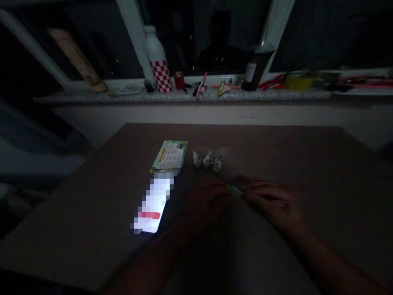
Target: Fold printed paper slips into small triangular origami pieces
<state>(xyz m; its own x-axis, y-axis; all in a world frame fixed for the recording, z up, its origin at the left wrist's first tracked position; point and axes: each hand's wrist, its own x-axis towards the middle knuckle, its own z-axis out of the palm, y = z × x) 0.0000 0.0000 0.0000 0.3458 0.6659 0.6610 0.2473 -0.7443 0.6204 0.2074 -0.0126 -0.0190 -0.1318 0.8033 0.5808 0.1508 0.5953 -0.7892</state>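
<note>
Between my two hands is a small piece of folded paper (236, 190), greenish and white, pinched at both ends. My left hand (211, 196) is closed on its left end, and my right hand (270, 196) is closed on its right end. The dim light hides most of the paper's shape. Just beyond my left hand stand three small folded paper figures (208, 159) in a row. A stack of printed paper sheets (169, 155) lies to their left. Nearer to me, left of my left hand, lies a lit phone (155, 205).
The wooden table (92, 196) meets a wall under a window sill (129, 97). On the sill stand a white bottle with red checks (159, 61), a small amber jar (179, 80), a dark bottle (251, 73), pens (201, 85) and a yellow item (299, 82).
</note>
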